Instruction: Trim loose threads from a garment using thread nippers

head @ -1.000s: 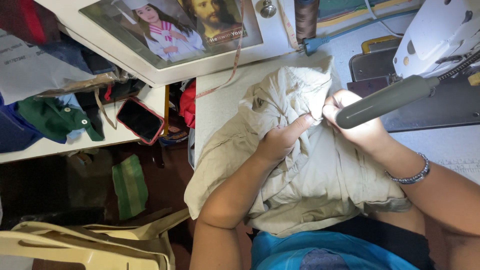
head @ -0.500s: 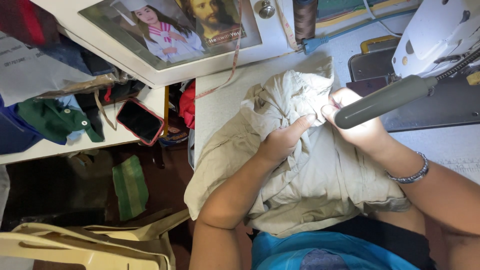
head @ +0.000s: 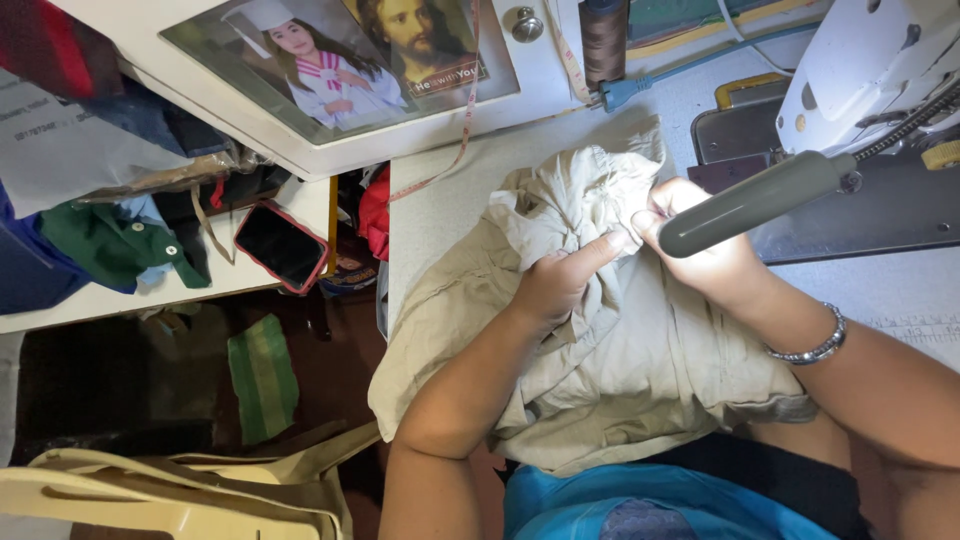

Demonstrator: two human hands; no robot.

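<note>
Beige cloth, a crumpled garment, lies bunched at the near edge of the white sewing table, part of it draping off that edge toward the person's lap. The left hand is closed on a fold of the garment near its middle, index finger stretched out along the cloth toward the right hand. The right hand is closed on the same bunched fold just beside it, fingertips pinching the cloth; a silver bracelet sits on that wrist. A grey cylindrical lamp arm crosses above the right hand and partly hides its knuckles. The white sewing machine stands at the far right corner of the table. A brown thread spool stands upright at the far edge, beside a blue plug. A phone in a red case lies on the lower shelf off the table's left edge, near green cloth.
</note>
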